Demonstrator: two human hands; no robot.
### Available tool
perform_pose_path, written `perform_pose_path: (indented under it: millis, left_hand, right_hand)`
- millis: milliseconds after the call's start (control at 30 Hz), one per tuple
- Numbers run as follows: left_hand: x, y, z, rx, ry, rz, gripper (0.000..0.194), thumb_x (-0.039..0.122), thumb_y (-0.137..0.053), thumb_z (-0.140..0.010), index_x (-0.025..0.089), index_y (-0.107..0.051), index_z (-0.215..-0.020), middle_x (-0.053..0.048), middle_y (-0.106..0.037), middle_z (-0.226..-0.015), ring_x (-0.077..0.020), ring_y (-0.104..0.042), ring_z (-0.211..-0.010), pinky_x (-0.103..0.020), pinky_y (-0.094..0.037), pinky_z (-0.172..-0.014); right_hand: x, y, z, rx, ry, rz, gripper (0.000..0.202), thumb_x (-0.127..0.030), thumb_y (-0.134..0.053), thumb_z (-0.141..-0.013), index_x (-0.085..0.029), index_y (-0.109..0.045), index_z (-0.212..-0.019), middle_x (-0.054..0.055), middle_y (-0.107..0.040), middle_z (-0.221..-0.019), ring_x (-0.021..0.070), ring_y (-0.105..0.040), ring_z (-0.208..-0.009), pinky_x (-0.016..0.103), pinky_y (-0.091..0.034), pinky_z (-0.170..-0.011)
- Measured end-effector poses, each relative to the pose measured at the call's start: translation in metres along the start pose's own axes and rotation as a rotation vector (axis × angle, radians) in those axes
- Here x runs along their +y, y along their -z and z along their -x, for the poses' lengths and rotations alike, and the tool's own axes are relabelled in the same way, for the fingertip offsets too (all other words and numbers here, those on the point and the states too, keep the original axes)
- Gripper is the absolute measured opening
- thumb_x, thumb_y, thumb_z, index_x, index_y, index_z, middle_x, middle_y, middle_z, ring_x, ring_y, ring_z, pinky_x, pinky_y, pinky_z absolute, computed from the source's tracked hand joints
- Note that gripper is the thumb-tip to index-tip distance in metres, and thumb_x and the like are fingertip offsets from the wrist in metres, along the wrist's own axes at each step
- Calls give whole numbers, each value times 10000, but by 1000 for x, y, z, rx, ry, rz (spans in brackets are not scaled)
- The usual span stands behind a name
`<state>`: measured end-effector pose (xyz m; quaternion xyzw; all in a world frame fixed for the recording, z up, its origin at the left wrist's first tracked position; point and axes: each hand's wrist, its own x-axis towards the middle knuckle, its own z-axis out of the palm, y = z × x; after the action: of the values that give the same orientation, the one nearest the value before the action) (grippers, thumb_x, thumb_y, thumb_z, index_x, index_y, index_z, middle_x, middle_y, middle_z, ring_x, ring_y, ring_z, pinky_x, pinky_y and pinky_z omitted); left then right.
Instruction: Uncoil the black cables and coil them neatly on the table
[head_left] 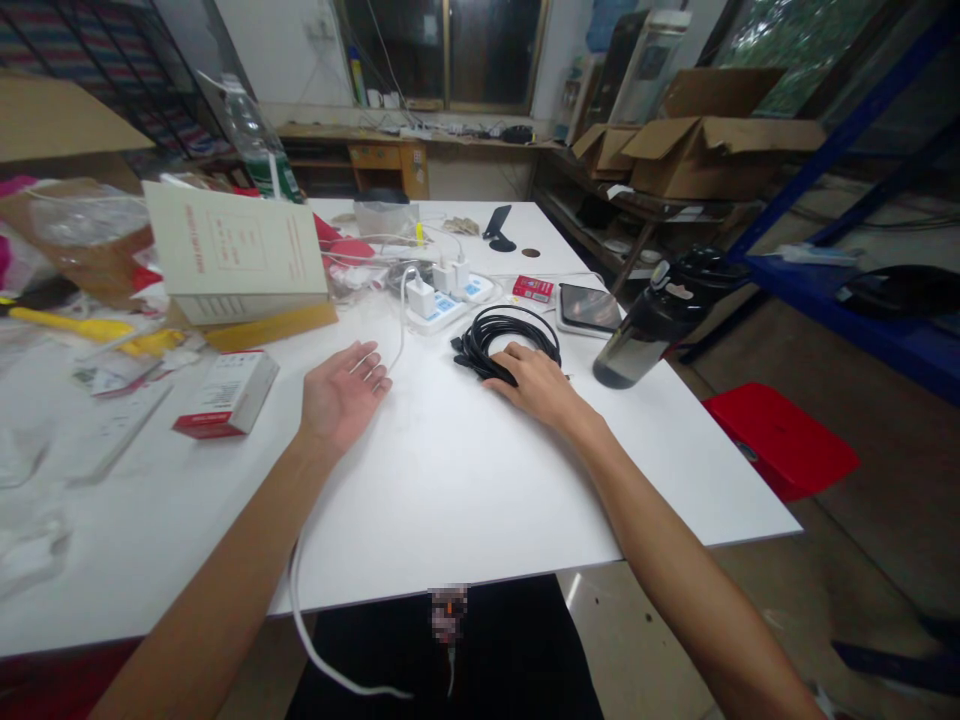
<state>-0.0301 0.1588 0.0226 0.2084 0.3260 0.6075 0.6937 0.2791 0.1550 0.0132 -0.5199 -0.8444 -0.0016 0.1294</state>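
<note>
Right hand (529, 380) lay over the near right side of the coiled black cable (478, 347) on the white table (465, 480), fingers curved on the loops; can't tell if it gripped. Left hand (345, 395) was palm up, fingers loosely spread, near the white cord (400, 340). Red printing on the cream box (236, 245), red-and-white carton (229, 392) and small red box (533, 289) was too small to read. Power strip (442, 308) sat beyond the coil.

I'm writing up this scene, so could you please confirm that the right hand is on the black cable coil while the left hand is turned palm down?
Not quite: the head view shows the left hand turned palm up. The right hand is on the black cable coil.
</note>
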Motion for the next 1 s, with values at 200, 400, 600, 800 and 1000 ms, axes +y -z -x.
perform_pose_path:
  millis: [200,400,600,800,1000]
  left_hand:
    - [1,0,1,-1,-12,-10,117,216,-751,-870,160,-726,-969,-26,-653,-803,-137,-631,-677,-265,-546,-640]
    - [1,1,1,6,-13,-12,148,218,-767,-847,146,-725,-969,-18,-647,-798,-131,-629,-666,-265,-538,-636]
    - [3,2,0,-4,-17,-7,174,219,-777,-829,138,-729,-976,-21,-651,-799,-128,-628,-659,-259,-535,-639]
    - [5,1,1,-12,-28,1,155,225,-776,-829,151,-733,-958,-11,-657,-792,-119,-615,-648,-245,-521,-621]
    - [6,5,-1,-45,-33,15,182,231,-790,-825,139,-739,-974,-4,-647,-791,-110,-606,-640,-237,-518,-612]
  right_hand:
    - [7,-8,-2,43,-48,-10,391,-454,-574,-1099,-205,-663,-1387,150,-677,-1299,316,-654,-1164,425,-475,-964]
    - [5,-12,-2,122,-98,-82,438,-527,-418,-1141,-208,-694,-1257,132,-697,-1207,301,-649,-1147,396,-463,-922]
    - [4,-13,-5,192,-148,-182,396,-456,-365,-1151,-215,-679,-1137,129,-714,-1159,292,-644,-1116,394,-451,-933]
    - [5,-7,-5,314,-240,-284,377,-425,-315,-1145,-223,-631,-1111,109,-758,-1053,288,-684,-986,385,-463,-884]
    - [3,2,-3,505,-335,-390,437,-494,-222,-1153,-241,-563,-1048,67,-728,-912,232,-670,-788,352,-478,-776]
